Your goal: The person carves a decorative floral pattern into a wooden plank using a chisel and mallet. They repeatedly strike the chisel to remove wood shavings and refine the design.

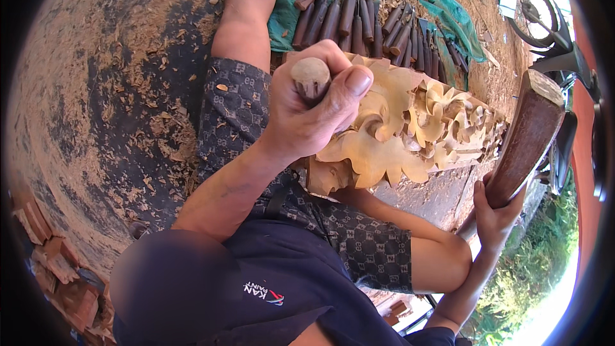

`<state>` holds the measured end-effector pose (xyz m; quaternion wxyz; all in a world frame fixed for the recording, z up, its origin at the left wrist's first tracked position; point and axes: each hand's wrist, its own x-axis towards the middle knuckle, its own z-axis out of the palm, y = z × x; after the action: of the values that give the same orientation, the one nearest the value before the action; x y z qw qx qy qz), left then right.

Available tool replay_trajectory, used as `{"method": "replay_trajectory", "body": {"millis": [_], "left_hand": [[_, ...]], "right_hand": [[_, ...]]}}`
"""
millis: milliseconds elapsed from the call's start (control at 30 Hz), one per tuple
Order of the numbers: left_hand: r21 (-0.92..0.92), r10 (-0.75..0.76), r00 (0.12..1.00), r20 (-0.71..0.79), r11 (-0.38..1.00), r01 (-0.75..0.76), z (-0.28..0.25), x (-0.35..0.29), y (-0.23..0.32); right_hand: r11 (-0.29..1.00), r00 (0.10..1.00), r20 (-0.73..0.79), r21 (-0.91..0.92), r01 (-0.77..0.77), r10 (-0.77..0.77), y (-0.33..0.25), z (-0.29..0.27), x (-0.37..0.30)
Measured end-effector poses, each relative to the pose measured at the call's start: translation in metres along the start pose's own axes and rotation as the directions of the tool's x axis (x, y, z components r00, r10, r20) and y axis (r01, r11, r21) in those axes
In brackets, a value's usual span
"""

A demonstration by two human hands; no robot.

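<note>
Nearest to the camera is the left hand [314, 109], closed firmly around a wooden tool handle [311, 72], whose round butt faces upward; the blade end is hidden, so I cannot tell whether it touches the wood. The carved wooden piece [384, 157], with leafy scrolls, lies between the person's legs, partly behind this fist. At the right side, the right hand [500, 214] grips a heavy wooden mallet [528, 128], well apart from the handle. Beyond the carving, many similar tools [348, 16] lie on a green cloth [282, 19]. I judge this to be a carving step, between blows; a strike would call for a steady handle and the mallet meeting its butt squarely.
</note>
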<state>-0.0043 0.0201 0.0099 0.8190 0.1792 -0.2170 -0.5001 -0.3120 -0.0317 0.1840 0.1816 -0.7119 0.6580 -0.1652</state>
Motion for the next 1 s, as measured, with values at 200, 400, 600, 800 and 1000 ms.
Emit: {"method": "replay_trajectory", "body": {"millis": [200,400,600,800,1000], "left_hand": [[0.031,-0.043,0.999,-0.031,0.999,0.043,0.004,-0.003,-0.003],[0.102,-0.090,0.996,-0.022,0.991,0.092,0.004,-0.003,-0.004],[0.009,-0.044,0.993,0.106,0.999,0.043,-0.015,-0.008,-0.021],[0.189,-0.169,0.984,0.051,0.969,0.156,0.008,-0.005,-0.011],[0.266,-0.142,0.981,0.133,0.959,0.103,-0.005,-0.018,-0.027]], "right_hand": [[0.986,0.988,0.052,-0.077,0.150,-0.147,-0.023,0.003,-0.004],[0.938,0.953,0.083,-0.168,0.302,-0.291,-0.080,0.009,0.019],[0.592,0.626,0.617,-0.301,0.748,-0.477,-0.157,0.011,0.048],[0.851,0.832,0.287,-0.092,0.517,-0.474,-0.175,0.003,0.042],[0.444,0.582,0.572,-0.378,0.812,-0.578,-0.182,0.002,0.055]]}}
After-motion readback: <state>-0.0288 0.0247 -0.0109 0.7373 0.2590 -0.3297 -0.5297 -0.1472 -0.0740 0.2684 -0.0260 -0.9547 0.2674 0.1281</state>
